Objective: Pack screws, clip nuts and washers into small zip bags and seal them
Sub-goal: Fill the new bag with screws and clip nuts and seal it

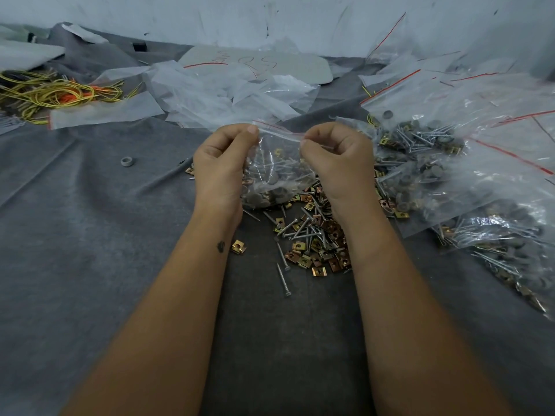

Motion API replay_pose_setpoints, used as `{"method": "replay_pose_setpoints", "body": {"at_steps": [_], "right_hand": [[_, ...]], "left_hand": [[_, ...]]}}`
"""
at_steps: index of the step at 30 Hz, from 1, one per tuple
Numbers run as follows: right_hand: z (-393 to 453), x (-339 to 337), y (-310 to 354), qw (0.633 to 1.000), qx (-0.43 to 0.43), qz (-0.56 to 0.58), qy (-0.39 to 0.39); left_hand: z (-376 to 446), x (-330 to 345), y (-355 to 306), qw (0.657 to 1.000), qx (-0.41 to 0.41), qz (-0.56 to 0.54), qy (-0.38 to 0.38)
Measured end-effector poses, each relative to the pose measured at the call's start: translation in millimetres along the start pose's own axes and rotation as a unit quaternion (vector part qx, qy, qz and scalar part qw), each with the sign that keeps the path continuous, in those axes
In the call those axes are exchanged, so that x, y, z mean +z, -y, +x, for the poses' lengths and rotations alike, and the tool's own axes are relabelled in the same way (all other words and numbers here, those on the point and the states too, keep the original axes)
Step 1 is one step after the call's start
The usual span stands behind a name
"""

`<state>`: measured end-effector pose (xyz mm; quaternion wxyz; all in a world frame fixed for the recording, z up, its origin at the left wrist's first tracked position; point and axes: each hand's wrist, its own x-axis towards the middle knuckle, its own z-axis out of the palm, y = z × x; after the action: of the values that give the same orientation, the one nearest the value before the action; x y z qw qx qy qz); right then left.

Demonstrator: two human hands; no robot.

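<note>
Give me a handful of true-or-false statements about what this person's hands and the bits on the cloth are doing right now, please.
1. Both hands pinch the top edge of one small zip bag. True: the left hand and the right hand each hold an end of its red-lined strip.
2. That bag is empty. False: screws and grey washers show through it.
3. A pile of loose screws and clip nuts lies on the grey cloth below the hands. True.
4. The filled bags lie to the person's left. False: they lie on the right.
5. A single grey washer lies apart on the left. True.
</note>
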<state>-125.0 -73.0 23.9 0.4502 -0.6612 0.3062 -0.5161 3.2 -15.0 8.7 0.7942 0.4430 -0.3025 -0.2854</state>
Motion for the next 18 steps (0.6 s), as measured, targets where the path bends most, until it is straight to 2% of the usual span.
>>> {"method": "replay_pose_setpoints", "body": {"at_steps": [9, 13, 18], "right_hand": [[0.4, -4.8, 5.9, 0.994, -0.060, -0.093, 0.013], [-1.5, -5.6, 10.0, 0.979, -0.091, -0.184, 0.009], [-2.4, -6.5, 15.3, 0.965, -0.109, -0.240, -0.004]], "left_hand": [[-0.7, -3.2, -0.4, 0.999, 0.015, 0.038, 0.005], [-2.7, -2.5, -0.8, 0.997, 0.040, 0.061, 0.035], [-3.6, -0.5, -0.5, 0.993, 0.058, 0.084, 0.053]]}}
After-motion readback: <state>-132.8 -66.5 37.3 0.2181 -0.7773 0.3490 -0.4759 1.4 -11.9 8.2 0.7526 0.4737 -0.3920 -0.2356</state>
